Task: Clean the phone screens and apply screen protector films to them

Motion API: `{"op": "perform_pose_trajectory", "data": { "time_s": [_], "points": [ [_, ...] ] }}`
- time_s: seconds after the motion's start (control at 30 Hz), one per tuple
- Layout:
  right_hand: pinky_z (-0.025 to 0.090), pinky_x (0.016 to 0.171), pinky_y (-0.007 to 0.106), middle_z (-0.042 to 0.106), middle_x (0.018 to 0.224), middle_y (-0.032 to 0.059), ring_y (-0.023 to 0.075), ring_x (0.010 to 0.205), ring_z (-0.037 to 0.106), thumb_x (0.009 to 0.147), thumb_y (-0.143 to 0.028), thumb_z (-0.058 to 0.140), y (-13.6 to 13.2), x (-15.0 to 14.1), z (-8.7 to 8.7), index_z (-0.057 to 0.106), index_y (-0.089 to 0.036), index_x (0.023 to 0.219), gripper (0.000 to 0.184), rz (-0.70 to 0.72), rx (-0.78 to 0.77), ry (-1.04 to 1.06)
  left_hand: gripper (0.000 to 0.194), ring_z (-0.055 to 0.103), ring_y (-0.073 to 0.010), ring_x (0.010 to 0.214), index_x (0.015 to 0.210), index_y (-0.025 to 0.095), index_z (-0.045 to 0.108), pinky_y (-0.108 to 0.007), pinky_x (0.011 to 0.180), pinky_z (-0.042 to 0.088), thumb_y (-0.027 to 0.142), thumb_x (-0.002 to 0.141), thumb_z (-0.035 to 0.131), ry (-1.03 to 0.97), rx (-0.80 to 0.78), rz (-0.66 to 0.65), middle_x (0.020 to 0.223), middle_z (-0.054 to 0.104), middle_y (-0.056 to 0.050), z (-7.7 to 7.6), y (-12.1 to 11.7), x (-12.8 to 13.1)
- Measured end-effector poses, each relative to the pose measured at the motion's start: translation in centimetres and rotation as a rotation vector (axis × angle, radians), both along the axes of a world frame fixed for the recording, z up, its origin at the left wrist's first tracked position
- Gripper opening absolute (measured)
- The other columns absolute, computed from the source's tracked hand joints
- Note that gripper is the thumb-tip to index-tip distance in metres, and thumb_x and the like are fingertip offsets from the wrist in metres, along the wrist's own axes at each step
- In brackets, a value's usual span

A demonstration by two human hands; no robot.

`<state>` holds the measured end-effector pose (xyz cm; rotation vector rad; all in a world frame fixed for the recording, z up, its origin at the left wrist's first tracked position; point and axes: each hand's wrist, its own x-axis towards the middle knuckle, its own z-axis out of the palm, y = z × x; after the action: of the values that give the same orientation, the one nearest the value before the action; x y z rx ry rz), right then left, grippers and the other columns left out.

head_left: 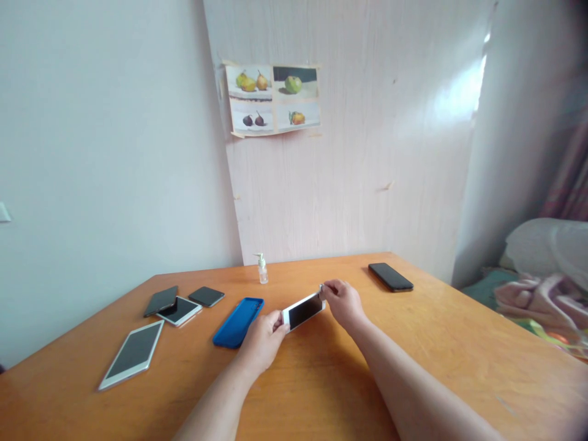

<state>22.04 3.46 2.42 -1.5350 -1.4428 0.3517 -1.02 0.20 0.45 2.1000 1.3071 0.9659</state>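
A white smartphone [305,311] with a dark screen is held tilted above the table, screen toward me. My left hand [265,338] grips its left end between thumb and fingers. At the other end, my right hand [342,301] is closed with thumb and fingertips on the phone's upper right corner. Just left of my left hand lies a blue phone case [239,321], open side up, partly covered by that hand.
A pump bottle [263,271] stands at the back of the wooden table [413,355]. On the left lie a white tablet-like device [133,354], a white phone [186,310], a dark phone [160,300] overlapping it and a small dark phone [206,296]. A black phone [390,277] is back right.
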Motion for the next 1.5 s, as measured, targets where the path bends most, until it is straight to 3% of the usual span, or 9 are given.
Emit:
{"op": "perform_pose_trajectory", "data": {
  "time_s": [0.1, 0.33, 0.53, 0.6, 0.77, 0.97, 1.03, 1.3, 1.5],
  "points": [
    [0.044, 0.074, 0.026, 0.068, 0.088, 0.0056, 0.0181, 0.083, 0.062, 0.085, -0.036, 0.053, -0.4, -0.4, 0.2, 0.073, -0.02, 0.087, 0.025, -0.015, 0.031, -0.085, 0.018, 0.066, -0.0206, 0.083, 0.091, 0.019, 0.065, -0.026, 0.073, 0.046, 0.032, 0.086, 0.054, -0.001, 0.005, -0.013, 0.086, 0.073, -0.002, 0.0, 0.0, 0.0],
    [0.043, 0.073, 0.022, 0.067, 0.086, 0.0037, 0.0144, 0.079, 0.061, 0.088, -0.031, 0.052, -2.0, -3.1, 0.2, 0.073, -0.022, 0.086, 0.023, 0.309, 0.132, -0.14, 0.019, 0.066, -0.0209, 0.083, 0.092, 0.018, 0.066, -0.025, 0.071, 0.044, 0.03, 0.085, 0.054, -0.006, -0.007, -0.002, 0.088, 0.074, -0.003, 0.5, -0.2, 0.2],
    [0.043, 0.074, 0.025, 0.07, 0.083, 0.0034, 0.0169, 0.08, 0.062, 0.089, -0.031, 0.048, -0.5, -0.6, 0.2, 0.073, -0.022, 0.085, 0.027, 0.066, 0.023, -0.111, 0.02, 0.065, -0.0202, 0.081, 0.089, 0.019, 0.066, -0.026, 0.072, 0.045, 0.034, 0.084, 0.055, 0.008, -0.009, 0.001, 0.084, 0.072, -0.003, 0.4, -0.2, 0.0],
    [0.043, 0.074, 0.025, 0.071, 0.084, 0.0032, 0.0169, 0.08, 0.062, 0.089, -0.031, 0.048, -0.6, -0.7, 0.2, 0.073, -0.022, 0.085, 0.027, 0.078, 0.03, -0.119, 0.02, 0.064, -0.0204, 0.08, 0.09, 0.018, 0.066, -0.027, 0.072, 0.045, 0.034, 0.085, 0.055, 0.006, -0.005, -0.008, 0.084, 0.072, -0.003, 0.3, -0.1, 0.0],
    [0.044, 0.073, 0.023, 0.072, 0.082, 0.0024, 0.0155, 0.079, 0.063, 0.088, -0.03, 0.049, -1.7, -2.6, 0.2, 0.072, -0.022, 0.083, 0.024, 0.294, 0.097, -0.15, 0.019, 0.065, -0.0213, 0.084, 0.093, 0.018, 0.066, -0.026, 0.072, 0.045, 0.03, 0.085, 0.054, -0.019, -0.017, -0.011, 0.087, 0.073, -0.004, 0.4, -0.2, 0.2],
    [0.045, 0.07, 0.025, 0.073, 0.079, 0.0023, 0.0167, 0.075, 0.065, 0.087, -0.032, 0.047, -0.7, -0.8, 0.3, 0.072, -0.021, 0.086, 0.027, 0.074, -0.016, -0.01, 0.019, 0.065, -0.0203, 0.081, 0.093, 0.019, 0.066, -0.026, 0.073, 0.045, 0.032, 0.085, 0.054, 0.01, -0.008, 0.002, 0.085, 0.072, -0.003, 0.4, -0.3, 0.1],
    [0.045, 0.07, 0.025, 0.073, 0.079, 0.0018, 0.0167, 0.075, 0.065, 0.086, -0.032, 0.048, -0.8, -0.8, 0.3, 0.072, -0.022, 0.087, 0.026, 0.074, -0.011, -0.029, 0.018, 0.065, -0.0204, 0.081, 0.091, 0.019, 0.066, -0.026, 0.072, 0.045, 0.032, 0.085, 0.054, 0.007, -0.007, -0.005, 0.086, 0.073, -0.003, 0.5, -0.3, 0.1],
    [0.044, 0.072, 0.022, 0.073, 0.088, 0.0004, 0.0147, 0.08, 0.064, 0.087, -0.027, 0.05, -3.6, -4.7, 0.4, 0.072, -0.025, 0.094, 0.023, 0.445, 0.096, -0.141, 0.017, 0.066, -0.0224, 0.086, 0.092, 0.019, 0.067, -0.027, 0.074, 0.046, 0.026, 0.085, 0.053, -0.01, -0.001, -0.027, 0.089, 0.074, -0.005, 0.8, -0.6, 0.4],
    [0.043, 0.068, 0.024, 0.072, 0.077, 0.0012, 0.0168, 0.075, 0.063, 0.088, -0.031, 0.048, -2.3, -2.4, 0.6, 0.072, -0.026, 0.089, 0.025, 0.167, -0.008, -0.157, 0.02, 0.066, -0.0208, 0.083, 0.096, 0.019, 0.068, -0.026, 0.073, 0.046, 0.026, 0.085, 0.053, -0.006, -0.014, 0.001, 0.086, 0.074, -0.004, 0.7, -0.5, 0.6]
  ]
}}
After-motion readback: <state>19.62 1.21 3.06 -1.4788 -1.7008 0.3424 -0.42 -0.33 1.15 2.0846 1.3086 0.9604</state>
